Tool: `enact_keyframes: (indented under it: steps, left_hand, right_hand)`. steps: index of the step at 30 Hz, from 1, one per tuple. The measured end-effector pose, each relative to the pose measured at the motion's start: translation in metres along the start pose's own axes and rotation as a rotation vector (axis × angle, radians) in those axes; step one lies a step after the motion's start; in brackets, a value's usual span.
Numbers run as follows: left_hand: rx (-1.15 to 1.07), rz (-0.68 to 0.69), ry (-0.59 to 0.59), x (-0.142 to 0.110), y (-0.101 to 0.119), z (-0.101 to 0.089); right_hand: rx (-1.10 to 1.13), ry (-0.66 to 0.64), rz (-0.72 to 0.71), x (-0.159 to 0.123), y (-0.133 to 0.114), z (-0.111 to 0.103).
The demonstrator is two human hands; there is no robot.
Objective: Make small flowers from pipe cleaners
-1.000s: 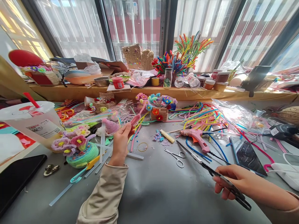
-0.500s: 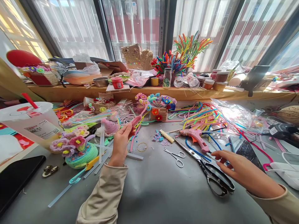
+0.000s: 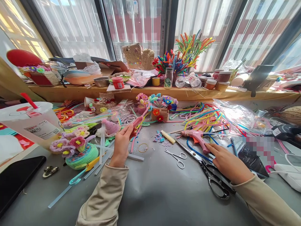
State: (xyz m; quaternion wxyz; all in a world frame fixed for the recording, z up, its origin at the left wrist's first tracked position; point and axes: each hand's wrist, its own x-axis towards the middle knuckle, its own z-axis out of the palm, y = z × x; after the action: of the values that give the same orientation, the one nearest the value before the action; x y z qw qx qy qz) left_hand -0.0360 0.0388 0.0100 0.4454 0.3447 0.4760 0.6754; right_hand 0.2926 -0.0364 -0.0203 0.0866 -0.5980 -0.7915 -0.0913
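My left hand (image 3: pixel 122 145) pinches a bundle of fuzzy pink pipe cleaners (image 3: pixel 139 120) between thumb and fingers, its tip pointing up and to the right. On the right, my right hand (image 3: pixel 229 163) has its fingers closed on the handle end of a pink hot glue gun (image 3: pixel 197 137), which lies on the table. Part of that grip is hidden behind the hand. Large black-handled scissors (image 3: pixel 213 178) lie just under the right hand. Small silver scissors (image 3: pixel 176 157) and a cream-coloured stick (image 3: pixel 168 137) rest between the two hands.
A drink cup (image 3: pixel 35 125) with a red straw and a pipe-cleaner flower pot (image 3: pixel 81 157) stand at left, near a black phone (image 3: pixel 21 179). Translucent glue sticks (image 3: pixel 102 147) lie by the left hand. Loose pipe cleaners (image 3: pixel 207 117) pile up behind the glue gun.
My right hand has moved left and closed its fingers on the glue gun's handle. My left hand stays in place with the pink pipe cleaners.
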Motion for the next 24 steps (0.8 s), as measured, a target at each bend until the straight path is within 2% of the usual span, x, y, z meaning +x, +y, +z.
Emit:
enact_keyframes:
  steps: [8,13,15,17,18,21,24]
  left_hand:
    - [0.006,0.013,-0.011,0.001,-0.002,0.000]
    - [-0.014,0.003,-0.047,-0.002,0.000,0.002]
    - [-0.017,0.000,-0.068,-0.003,0.001,0.002]
    - [-0.010,0.003,-0.085,-0.004,0.001,0.003]
    - [-0.004,0.003,-0.088,-0.004,0.001,0.003]
    - [0.004,-0.014,-0.095,-0.004,0.002,0.003]
    - [-0.027,-0.037,-0.119,-0.005,0.003,0.003]
  right_hand:
    - [-0.012,-0.054,0.028,0.009,-0.008,-0.006]
    - [0.039,-0.022,0.143,-0.014,-0.014,-0.026]
    - [0.108,-0.103,0.193,-0.031,-0.017,-0.030]
    - [0.202,-0.261,0.155,-0.047,-0.018,-0.029]
    - [0.227,-0.301,0.140,-0.053,-0.018,-0.026]
    - [0.230,-0.283,0.139,-0.059,-0.020,-0.019]
    - [0.239,-0.320,0.165,-0.049,-0.024,-0.020]
